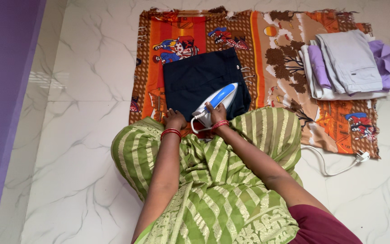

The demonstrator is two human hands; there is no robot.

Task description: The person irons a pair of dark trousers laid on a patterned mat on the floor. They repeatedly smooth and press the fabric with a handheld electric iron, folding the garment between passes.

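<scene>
- My right hand (216, 113) is closing around the rear of the handle of the white and blue iron (215, 105), which is resting on the dark folded garment (199, 81) in front of my knees.
- My left hand (175, 119) is pressing on the garment's near edge; it looks curled with nothing in it, though the view is too small to be sure.
- I am judging the iron as heavy, rigid and hot underneath, so the handle is the only safe place to hold.
- The garment is soft and limp, likely to bunch unless pinned flat.
- It is lying on a patterned orange cloth (276, 68) spread over the marble floor (82, 135).
- A stack of folded clothes (348, 63) is sitting well apart on my right.
- The white cord (326, 167) is trailing past my knee to a plug (362, 156) and could snag.
</scene>
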